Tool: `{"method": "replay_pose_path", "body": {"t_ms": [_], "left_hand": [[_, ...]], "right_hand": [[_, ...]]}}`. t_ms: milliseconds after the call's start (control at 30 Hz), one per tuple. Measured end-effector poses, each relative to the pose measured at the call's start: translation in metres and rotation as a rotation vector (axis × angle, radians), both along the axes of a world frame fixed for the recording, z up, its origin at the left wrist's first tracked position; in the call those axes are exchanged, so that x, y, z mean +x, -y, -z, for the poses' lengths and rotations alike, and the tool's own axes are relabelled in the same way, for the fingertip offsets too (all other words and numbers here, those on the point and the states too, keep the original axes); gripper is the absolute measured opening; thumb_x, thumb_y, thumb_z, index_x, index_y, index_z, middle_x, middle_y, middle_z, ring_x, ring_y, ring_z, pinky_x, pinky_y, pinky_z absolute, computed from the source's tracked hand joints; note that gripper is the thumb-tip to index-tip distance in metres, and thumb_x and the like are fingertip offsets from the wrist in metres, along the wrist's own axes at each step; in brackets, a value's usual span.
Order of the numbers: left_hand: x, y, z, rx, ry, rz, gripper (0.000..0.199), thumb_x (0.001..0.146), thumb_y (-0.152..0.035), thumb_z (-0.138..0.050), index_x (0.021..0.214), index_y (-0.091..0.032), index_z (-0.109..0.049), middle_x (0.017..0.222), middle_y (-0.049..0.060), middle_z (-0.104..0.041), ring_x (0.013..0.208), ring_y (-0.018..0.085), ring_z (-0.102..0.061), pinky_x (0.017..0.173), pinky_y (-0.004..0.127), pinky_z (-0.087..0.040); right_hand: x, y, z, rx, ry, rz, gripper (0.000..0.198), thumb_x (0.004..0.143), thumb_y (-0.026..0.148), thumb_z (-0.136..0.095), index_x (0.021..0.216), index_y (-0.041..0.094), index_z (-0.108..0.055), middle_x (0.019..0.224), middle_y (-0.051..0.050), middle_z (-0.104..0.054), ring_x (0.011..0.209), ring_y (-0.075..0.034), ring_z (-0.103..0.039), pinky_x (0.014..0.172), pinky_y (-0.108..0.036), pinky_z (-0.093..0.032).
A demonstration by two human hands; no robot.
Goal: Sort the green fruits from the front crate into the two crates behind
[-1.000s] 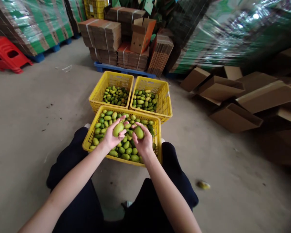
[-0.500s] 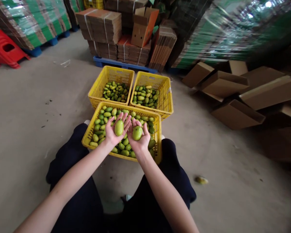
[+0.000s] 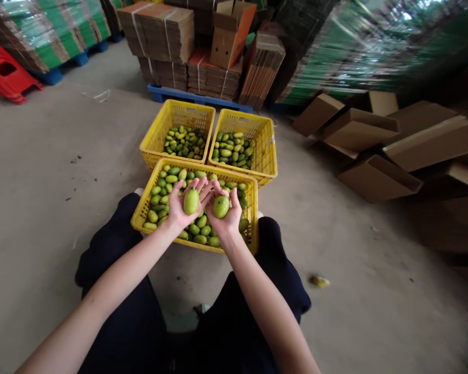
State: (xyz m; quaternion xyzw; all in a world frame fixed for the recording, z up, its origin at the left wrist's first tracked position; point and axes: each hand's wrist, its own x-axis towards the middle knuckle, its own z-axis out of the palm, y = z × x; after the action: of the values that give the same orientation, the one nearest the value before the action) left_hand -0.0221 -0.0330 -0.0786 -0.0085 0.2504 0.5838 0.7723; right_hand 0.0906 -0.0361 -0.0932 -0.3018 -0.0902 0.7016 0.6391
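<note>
Palm up, my left hand (image 3: 176, 212) holds a smooth green oval fruit (image 3: 191, 201), its fingers loosely spread behind it. My right hand (image 3: 226, 224) cradles a second, rounder green fruit (image 3: 221, 206) with a small dark spot, the thumb along its side. Both hands are side by side, above a yellow plastic crate (image 3: 253, 208) between my knees. Many green and yellowish fruits (image 3: 166, 184) of the same sort lie in that crate, partly hidden by my hands and wrists.
Behind the near crate stand two more yellow crates, left (image 3: 150, 140) and right (image 3: 271, 150), partly filled with fruits. Flattened cartons (image 3: 161, 34) sit on a blue pallet (image 3: 198, 97). Open cardboard boxes (image 3: 380, 179) are heaped at right. A single fruit (image 3: 319, 281) lies on the floor. A red stool (image 3: 8, 72) is far left.
The whole scene has shifted slightly up in view. Both hands keep nearly the same pose, still holding the same two fruits.
</note>
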Motion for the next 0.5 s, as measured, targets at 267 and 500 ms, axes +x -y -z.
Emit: {"method": "replay_pose_path", "body": {"t_ms": [267, 500], "left_hand": [[0.011, 0.007, 0.003, -0.011, -0.167, -0.039, 0.027, 0.075, -0.024, -0.05, 0.09, -0.017, -0.071, 0.121, 0.008, -0.071, 0.124, 0.026, -0.058, 0.102, 0.038, -0.048], [0.006, 0.017, -0.003, 0.014, -0.203, -0.072, 0.039, 0.09, -0.032, -0.041, 0.117, -0.018, -0.065, 0.116, 0.007, -0.07, 0.12, 0.021, -0.06, 0.103, 0.032, -0.047]], "right_hand": [[-0.022, 0.008, 0.009, 0.303, 0.766, 0.159, 0.021, 0.086, 0.041, -0.061, 0.097, 0.024, -0.067, 0.102, -0.002, -0.069, 0.101, -0.017, -0.063, 0.099, -0.034, -0.046], [-0.026, 0.02, 0.003, 0.517, 1.115, 0.096, 0.027, 0.065, 0.032, -0.081, 0.086, 0.024, -0.065, 0.124, -0.009, -0.059, 0.129, -0.03, -0.046, 0.116, -0.051, -0.029]]}}
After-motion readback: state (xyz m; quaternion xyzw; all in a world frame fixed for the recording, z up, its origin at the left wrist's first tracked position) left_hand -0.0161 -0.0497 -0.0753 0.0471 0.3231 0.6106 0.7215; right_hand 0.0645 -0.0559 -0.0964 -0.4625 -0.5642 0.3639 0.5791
